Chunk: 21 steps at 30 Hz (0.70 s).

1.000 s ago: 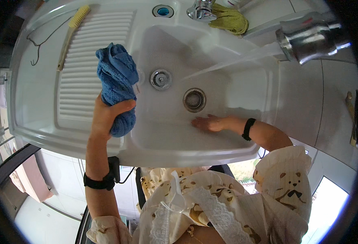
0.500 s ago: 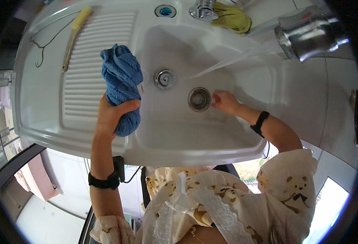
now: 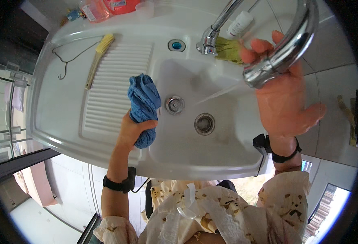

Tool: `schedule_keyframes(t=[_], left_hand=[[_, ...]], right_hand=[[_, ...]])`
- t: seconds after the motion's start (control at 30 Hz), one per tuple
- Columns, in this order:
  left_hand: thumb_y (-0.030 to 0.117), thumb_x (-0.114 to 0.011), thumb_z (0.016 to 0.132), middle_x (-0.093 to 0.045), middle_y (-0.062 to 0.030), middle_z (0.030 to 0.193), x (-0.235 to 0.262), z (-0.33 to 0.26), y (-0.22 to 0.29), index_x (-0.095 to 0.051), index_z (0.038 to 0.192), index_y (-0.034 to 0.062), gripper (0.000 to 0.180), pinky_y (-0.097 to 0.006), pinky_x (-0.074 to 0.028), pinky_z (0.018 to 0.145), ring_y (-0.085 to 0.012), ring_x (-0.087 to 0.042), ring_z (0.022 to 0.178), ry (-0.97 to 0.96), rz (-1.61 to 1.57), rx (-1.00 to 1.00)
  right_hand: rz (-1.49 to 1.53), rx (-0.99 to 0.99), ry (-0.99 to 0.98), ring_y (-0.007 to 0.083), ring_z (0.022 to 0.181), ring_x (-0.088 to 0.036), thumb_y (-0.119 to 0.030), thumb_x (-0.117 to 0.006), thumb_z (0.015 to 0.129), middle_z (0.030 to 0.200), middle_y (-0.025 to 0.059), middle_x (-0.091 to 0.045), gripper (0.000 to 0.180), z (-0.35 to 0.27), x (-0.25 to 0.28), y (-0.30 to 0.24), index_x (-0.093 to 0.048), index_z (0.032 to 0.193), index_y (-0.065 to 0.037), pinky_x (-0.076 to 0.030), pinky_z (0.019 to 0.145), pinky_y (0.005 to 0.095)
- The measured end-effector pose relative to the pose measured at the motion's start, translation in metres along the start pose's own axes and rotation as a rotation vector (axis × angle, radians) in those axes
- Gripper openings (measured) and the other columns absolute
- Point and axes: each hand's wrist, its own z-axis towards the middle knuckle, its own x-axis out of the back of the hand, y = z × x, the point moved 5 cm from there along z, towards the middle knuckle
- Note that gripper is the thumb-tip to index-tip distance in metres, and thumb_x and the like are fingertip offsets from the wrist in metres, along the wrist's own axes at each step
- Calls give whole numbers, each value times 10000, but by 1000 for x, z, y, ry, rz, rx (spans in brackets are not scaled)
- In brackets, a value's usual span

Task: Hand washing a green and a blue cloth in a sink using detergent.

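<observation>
My left hand point(image 3: 136, 130) is wrapped round the lower part of a folded, twisted blue towel point(image 3: 143, 97), held upright over the edge between the ribbed drainboard and the basin. Raised at the right, my right hand point(image 3: 282, 103) has its fingers apart and thumb stretched out. It is behind the curved chrome faucet spout point(image 3: 264, 69), which hides part of the fingers; whether they touch the spout I cannot tell. A thin stream of water runs slantwise from the spout into the white sink point(image 3: 232, 150). Below it are a drain point(image 3: 204, 123) and a round metal strainer point(image 3: 174, 105).
On the ribbed drainboard point(image 3: 118, 85) lie a yellow-bristled brush point(image 3: 99, 59) and a bent wire hanger point(image 3: 67, 61). Bottles of pink point(image 3: 94, 11) and red liquid point(image 3: 122, 5) stand at the back left. A green cloth point(image 3: 229, 50) and white-capped bottle point(image 3: 240, 23) are behind the faucet base point(image 3: 207, 42).
My right hand has risen from beside the drain in the basin to the faucet spout, its fingers spreading. My left hand keeps its hold on the towel. The whole view has shifted.
</observation>
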Motion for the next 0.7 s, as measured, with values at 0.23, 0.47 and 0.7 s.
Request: schedule_keyframes(t=[0.23, 0.47, 0.7], left_hand=[[71, -721, 552, -599, -65, 813, -6, -5, 11, -556, 910, -1, 401, -278, -463, 663, -147, -572, 709, -58, 46, -62], [77, -728, 547, -603, -64, 819, -11, -3, 11, -565, 912, 3, 406, -282, -464, 674, -145, -572, 722, -60, 54, -116], [82, -726, 549, -611, -67, 827, -9, -2, 11, -565, 926, 7, 417, -281, -463, 679, -148, -578, 721, -51, 62, -78]], right_hand=[[-230, -19, -71, 169, 779, -458, -272, -568, 809, 848, 54, -470, 356, 12, -4, -19, -452, 1027, -16, -374, 702, 298], [-263, 8, -35, 119, 645, -467, -315, -543, 828, 694, 18, -458, 312, 11, 15, -28, -465, 904, -23, -394, 605, 260], [-348, -22, -107, 98, 577, -403, -235, -463, 872, 636, 6, -415, 209, 8, 45, -40, -463, 854, -27, -348, 529, 228]])
